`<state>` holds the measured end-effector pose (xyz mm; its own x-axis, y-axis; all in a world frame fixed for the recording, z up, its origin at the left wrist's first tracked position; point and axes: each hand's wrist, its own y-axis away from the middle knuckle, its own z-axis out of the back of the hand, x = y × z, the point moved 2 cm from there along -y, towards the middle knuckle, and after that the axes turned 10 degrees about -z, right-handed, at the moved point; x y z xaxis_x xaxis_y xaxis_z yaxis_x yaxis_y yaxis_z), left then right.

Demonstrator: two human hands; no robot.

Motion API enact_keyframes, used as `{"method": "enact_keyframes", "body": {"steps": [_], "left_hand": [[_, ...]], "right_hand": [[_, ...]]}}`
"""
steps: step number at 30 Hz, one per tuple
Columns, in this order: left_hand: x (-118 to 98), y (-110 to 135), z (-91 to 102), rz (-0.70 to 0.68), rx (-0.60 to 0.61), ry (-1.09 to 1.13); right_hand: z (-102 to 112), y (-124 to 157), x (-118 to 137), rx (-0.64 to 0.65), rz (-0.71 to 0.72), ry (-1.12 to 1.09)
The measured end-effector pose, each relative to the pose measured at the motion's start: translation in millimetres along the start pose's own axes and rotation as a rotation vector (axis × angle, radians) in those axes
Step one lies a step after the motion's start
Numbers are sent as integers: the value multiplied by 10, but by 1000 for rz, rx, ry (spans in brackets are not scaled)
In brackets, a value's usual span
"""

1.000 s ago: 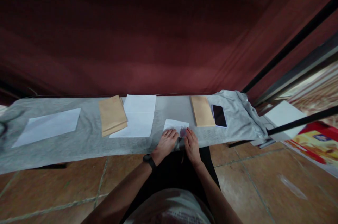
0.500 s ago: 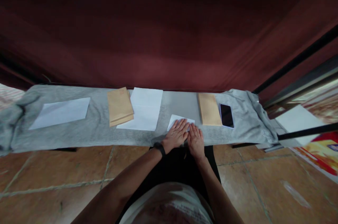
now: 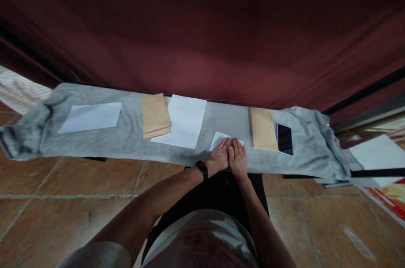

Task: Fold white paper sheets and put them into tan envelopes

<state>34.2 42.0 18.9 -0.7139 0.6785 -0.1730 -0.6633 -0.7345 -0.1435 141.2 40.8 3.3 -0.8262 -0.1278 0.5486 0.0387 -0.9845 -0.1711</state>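
Reaching forward from the body, both forearms converge over the near edge of the grey cloth [image 3: 126, 146]. The left arm comes in at a slant from the lower left, with a dark wristband [image 3: 201, 170] at the wrist. The right arm runs almost straight up.

The left hand [image 3: 220, 157] and the right hand [image 3: 238, 159] lie side by side, touching along their inner edges, palms down. Their fingers are stretched out flat and close together, gripping nothing. Both press on a small folded white paper [image 3: 217, 138], which lies on the cloth near its front edge; only its far corners show past the fingertips.

Just to the right of the paper lies a tan envelope [image 3: 262, 129], with a dark phone [image 3: 284, 139] beside it. To the left are a large white sheet [image 3: 185, 122] and a stack of tan envelopes [image 3: 155, 114] overlapping its edge. Further left lies a pale sheet [image 3: 91, 116].
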Motion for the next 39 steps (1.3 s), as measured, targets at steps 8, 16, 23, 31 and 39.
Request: {"method": "enact_keyframes", "body": {"steps": [8,16,23,31,39], "left_hand": [[27,34,-32,-45,-32,7],[161,137,2,-39,-27,-16],[453,286,60,176,-73,-43],[438,421,68,389,-128,-67],[1417,1079,745,759,-299,-111]], "right_hand": [[-15,50,-34,-10,-23,130],[-88,38,-58,-72,-20,187],[-96,48,-102,-180,27,301],[-62,95,-186,-247,48,306],[-79,115,-230,-241,51,331]]}}
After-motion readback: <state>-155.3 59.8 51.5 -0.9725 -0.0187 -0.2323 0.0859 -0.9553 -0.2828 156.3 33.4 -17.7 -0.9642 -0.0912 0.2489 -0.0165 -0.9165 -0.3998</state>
